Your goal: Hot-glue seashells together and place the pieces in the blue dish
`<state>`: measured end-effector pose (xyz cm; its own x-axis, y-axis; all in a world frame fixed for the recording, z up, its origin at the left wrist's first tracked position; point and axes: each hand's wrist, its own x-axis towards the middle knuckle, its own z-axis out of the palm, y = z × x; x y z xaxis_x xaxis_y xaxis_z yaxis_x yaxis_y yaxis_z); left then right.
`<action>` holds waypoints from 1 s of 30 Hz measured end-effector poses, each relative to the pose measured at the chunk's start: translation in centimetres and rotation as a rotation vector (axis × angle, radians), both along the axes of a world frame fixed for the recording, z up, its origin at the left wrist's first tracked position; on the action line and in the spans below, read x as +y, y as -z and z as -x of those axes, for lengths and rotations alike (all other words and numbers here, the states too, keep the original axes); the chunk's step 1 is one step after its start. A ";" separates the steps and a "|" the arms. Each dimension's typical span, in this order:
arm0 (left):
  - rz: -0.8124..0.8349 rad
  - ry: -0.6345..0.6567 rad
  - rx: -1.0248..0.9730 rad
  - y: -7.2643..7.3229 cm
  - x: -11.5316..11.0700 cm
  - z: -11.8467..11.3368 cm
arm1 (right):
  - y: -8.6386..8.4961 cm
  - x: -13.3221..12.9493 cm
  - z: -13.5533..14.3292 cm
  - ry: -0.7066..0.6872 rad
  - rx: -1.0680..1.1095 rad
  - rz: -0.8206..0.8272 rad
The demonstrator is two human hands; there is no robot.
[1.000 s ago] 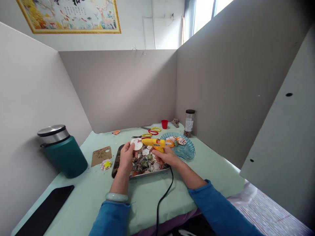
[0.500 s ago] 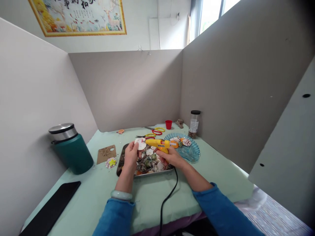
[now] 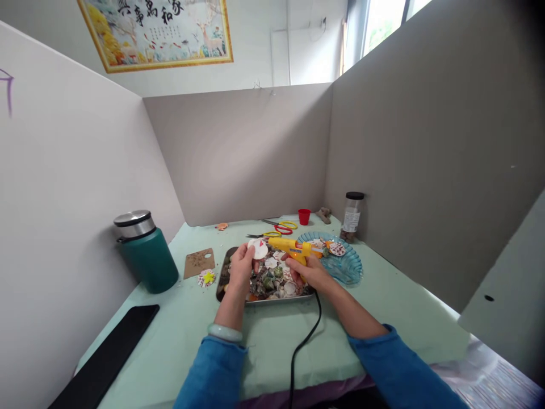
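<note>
Pinched in my left hand is a round white disc with a small red mark on it. My right hand is wrapped round the handle of a yellow glue gun, whose tip points left, close to the disc. A black cord runs from its grip down past the table's front edge. Both hands are above a metal tray full of shells. To its right, a blue glass plate holds several decorated shell pieces.
At the left stand a green flask and a long black slab. A brown card and a flower-like piece lie left of the tray. Behind are scissors, a red cup and a jar.
The whole view has shifted, so things appear further right. The glue gun's tip now sits at the disc's right edge rather than over its face.
</note>
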<state>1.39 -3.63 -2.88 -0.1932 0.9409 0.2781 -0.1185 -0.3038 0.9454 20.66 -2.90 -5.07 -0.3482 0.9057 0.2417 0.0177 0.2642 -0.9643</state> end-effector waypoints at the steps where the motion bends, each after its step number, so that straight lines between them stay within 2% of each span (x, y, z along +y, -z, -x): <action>1: -0.003 -0.006 -0.007 0.0 0.0 0.0 | 0.0 0.0 0.0 0.000 -0.005 0.002; 9: -0.007 -0.014 -0.047 0.0 0.1 0.2 | -0.3 -0.2 0.1 -0.028 -0.043 0.010; 17: 0.011 -0.001 -0.070 -0.2 -0.1 0.2 | 0.1 0.1 0.2 -0.027 -0.043 0.002; 22: 0.052 0.054 0.008 0.0 -0.2 0.0 | 0.1 0.1 0.2 -0.002 -0.020 -0.017; 30: 0.066 0.051 0.122 0.3 -0.3 -0.4 | 0.2 0.2 0.3 0.004 -0.049 -0.038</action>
<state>1.78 -3.91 -3.17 -0.1134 0.9656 0.2341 -0.0146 -0.2372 0.9714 20.35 -2.69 -5.27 -0.3568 0.8976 0.2588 0.0657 0.3005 -0.9515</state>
